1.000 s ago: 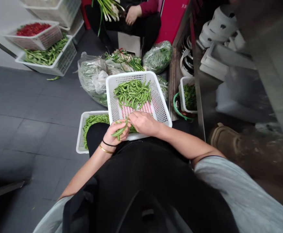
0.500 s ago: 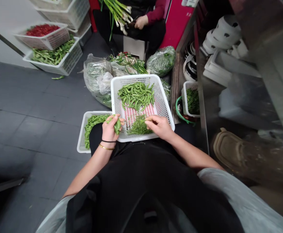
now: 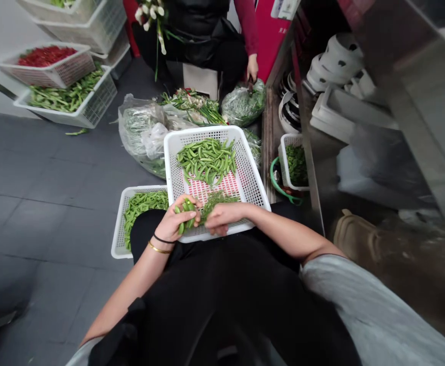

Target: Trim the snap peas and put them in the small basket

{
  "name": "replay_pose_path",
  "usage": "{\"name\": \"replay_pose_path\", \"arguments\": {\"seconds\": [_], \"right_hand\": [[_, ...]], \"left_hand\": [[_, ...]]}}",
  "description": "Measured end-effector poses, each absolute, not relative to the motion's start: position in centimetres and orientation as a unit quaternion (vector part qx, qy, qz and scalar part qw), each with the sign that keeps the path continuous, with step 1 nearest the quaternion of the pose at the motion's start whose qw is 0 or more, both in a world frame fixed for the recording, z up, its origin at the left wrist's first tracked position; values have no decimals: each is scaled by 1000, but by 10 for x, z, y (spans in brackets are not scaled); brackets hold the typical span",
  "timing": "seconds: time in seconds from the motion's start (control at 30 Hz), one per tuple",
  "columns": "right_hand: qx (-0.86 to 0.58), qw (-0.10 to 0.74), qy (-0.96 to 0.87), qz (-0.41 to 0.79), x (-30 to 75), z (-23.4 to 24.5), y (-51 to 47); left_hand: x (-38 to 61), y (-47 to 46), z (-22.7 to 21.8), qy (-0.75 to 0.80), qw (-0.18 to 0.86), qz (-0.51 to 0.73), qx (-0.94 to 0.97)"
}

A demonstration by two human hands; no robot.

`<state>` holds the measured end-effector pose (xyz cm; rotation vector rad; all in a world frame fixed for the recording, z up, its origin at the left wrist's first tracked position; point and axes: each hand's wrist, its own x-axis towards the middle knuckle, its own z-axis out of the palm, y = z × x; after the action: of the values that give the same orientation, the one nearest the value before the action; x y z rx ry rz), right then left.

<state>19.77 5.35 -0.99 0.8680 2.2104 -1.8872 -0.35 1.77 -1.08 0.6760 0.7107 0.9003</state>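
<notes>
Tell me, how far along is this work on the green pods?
Done, it seems: a heap of green pods sits in the white plastic crate, and more pods lie in the second crate beside it. In hand: the left hand clutches a few pods, the right hand touches a stringy green tangle. Remaining, apparently: bulging plastic bags of greens behind the crate.

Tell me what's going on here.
A person's left hand grips green beans, while the right hand touches green trimmings at the near end of a white basket heaped with beans. More beans fill a second basket beside it. Farther off, a co-worker's hand reaches toward a bag of greens.
</notes>
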Motion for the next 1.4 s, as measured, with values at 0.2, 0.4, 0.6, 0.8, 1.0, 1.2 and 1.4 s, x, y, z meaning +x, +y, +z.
{"name": "replay_pose_path", "arguments": {"seconds": [0.2, 0.4, 0.6, 0.8, 1.0, 1.2, 1.4], "right_hand": [[594, 62, 779, -192, 189, -48, 123], [584, 114, 781, -190, 171, -71, 144], [464, 73, 869, -154, 186, -29, 75], [394, -100, 892, -195, 195, -7, 27], [287, -243, 804, -461, 206, 5, 16], [266, -205, 789, -515, 201, 11, -3], [338, -213, 845, -356, 214, 17, 3]], "left_hand": [[-9, 33, -24, 373, 790, 394, 288], [-12, 37, -26, 453, 770, 392, 219], [6, 37, -32, 543, 659, 420, 309], [24, 32, -26, 465, 708, 450, 284], [22, 20, -13, 368, 815, 358, 268], [23, 10, -9, 372, 820, 324, 292], [26, 3, -3, 411, 774, 367, 313]]}}
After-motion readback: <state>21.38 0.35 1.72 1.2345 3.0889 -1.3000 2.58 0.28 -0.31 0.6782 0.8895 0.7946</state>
